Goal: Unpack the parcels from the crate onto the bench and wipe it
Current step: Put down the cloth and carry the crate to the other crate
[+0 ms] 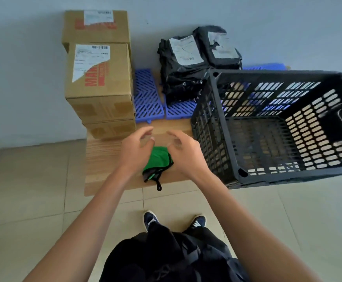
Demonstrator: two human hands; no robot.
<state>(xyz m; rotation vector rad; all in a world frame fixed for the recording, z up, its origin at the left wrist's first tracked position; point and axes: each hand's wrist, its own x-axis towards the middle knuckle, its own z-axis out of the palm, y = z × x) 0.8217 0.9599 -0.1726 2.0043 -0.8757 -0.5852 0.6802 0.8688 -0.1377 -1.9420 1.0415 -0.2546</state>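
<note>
a green cloth [157, 160] is lying on the wooden worktop [105, 157] between and just under both hands, its long axis running toward the boxes, its black loop pointing at the person. the left hand [134, 151] and right hand [186, 151] are hovering with fingers loosely curled, gripping nothing. beyond are sitting one black crate [272, 127], three cardboard boxes [99, 78] and two black parcels [186, 64].

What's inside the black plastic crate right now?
Nothing shows inside the black plastic crate: only its slotted floor, with the wooden bench visible through it. Its near wall hides a strip of the floor.
</note>
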